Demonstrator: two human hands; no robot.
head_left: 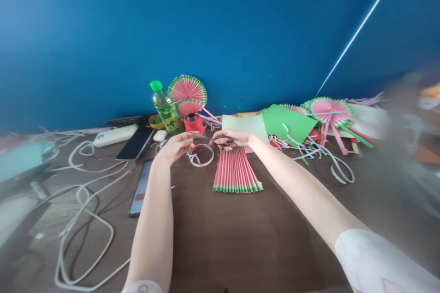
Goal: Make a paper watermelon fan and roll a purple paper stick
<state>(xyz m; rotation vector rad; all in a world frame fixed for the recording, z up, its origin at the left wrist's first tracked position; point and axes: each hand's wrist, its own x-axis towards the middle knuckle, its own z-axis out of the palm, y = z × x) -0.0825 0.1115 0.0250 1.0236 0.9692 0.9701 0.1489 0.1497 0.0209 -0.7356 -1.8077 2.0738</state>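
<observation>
A blue wall [220, 32] stands behind the dark brown table [223, 242]. There, the pink, finely pleated paper with green edge [237, 171] lies just on the near side of the right hand [239, 139], widening toward the person. This hand grips dark-handled scissors [213, 139]; the left hand [177, 145] has its fingers drawn together beside the blades, what they pinch I cannot tell.
</observation>
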